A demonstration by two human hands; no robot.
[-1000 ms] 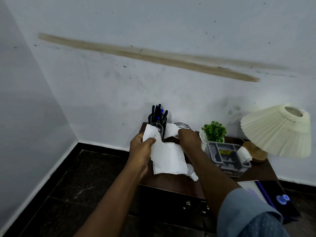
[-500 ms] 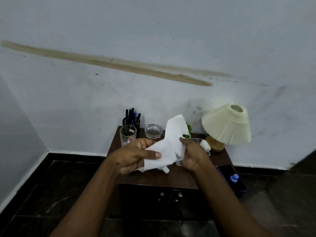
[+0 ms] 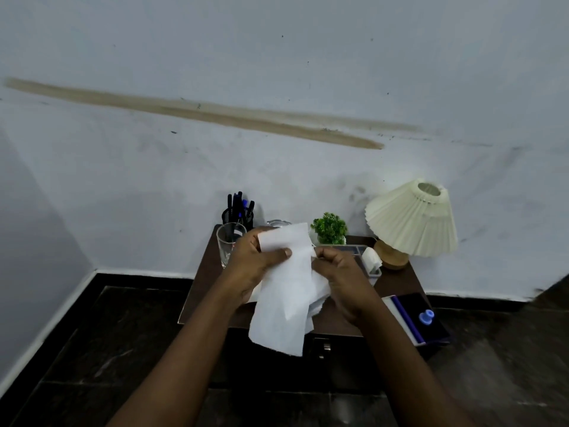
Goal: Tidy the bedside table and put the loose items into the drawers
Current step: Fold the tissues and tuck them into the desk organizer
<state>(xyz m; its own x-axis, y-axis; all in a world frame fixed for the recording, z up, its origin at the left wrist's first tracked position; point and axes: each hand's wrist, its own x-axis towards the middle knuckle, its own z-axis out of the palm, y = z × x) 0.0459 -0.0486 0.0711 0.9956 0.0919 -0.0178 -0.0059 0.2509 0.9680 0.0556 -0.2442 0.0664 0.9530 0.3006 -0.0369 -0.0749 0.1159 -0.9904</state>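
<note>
Head camera view:

- The left hand is holding a white tissue up in front of the bedside table.
- The left thumb is pressing flat on the front of the tissue, and the other left fingers are curling behind it, so this hand is closed on the paper.
- The right hand is pinching the right edge of the same tissue, with its fingertips squeezed together just beside the left thumb.
- The tissue is sticking up above both sets of fingers and hanging down long below them, past the front edge of the table.
- A clear glass is standing just to the left of the left fingers, on the table.
- A black pen holder full of pens is sitting behind the glass, beyond the left fingers.
- A little green plant is sitting just beyond the right fingers.
- A grey tray is peeking out right behind the right hand, with a small white roll resting at its right end.
- A lamp with a cream folded shade is standing well to the right of the right fingers.
- A dark notebook with a blue cap on it is lying at the table's right front corner, lower right of the right hand.
- A drawer handle is showing below the hanging tissue, under both hands.
</note>
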